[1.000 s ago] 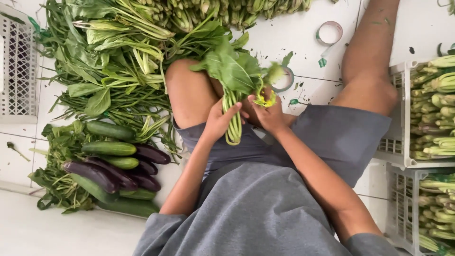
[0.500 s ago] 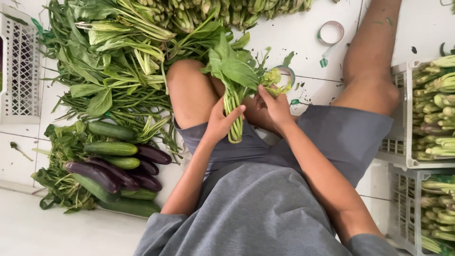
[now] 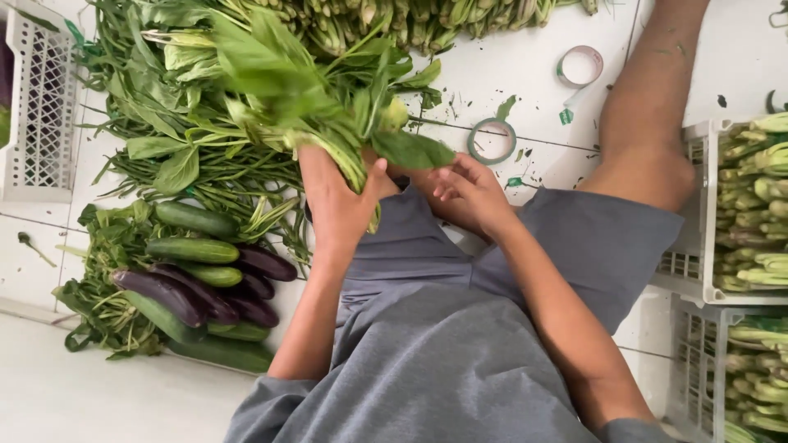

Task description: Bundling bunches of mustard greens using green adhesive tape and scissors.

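Bunch of greens: you hold the bunch of greens [image 3: 328, 123] over your lap, stems down and leaves fanned up and away from you, just above the grey shorts [image 3: 492, 271]. Held by the stems like this, the loose leaves stay gathered in one sheaf.
Look of the bunch: pale green stalks packed tight at the bottom, broad dark leaves spreading at the top; one big leaf droops to the right of the bunch, toward your right fingers.
Left hand: your left hand [image 3: 336, 201] is wrapped fully round the stems, thumb across the front, fingers closed tight on the bunch.
Right hand: your right hand [image 3: 468, 193] sits just right of the bunch, fingers half curled and loose. It touches the drooping leaf at most. Whether it pinches anything, I cannot tell.
Tape rolls: a green tape roll [image 3: 492, 141] lies on the white floor [image 3: 509, 74] just right of the bunch, within reach of your right hand; a white tape roll [image 3: 579, 66] lies farther right and up.
Loose greens: a heap of leafy stalks [image 3: 180, 139] spreads left of the bunch.
Cucumbers and eggplants: green cucumbers [image 3: 193, 234] and purple eggplants [image 3: 205, 295] lie stacked below and left of the bunch.
Crates: white crates [image 3: 698, 238] of bundled pale stalks stand well to the right of the bunch, beyond your knee; another white crate [image 3: 37, 107] stands far left.
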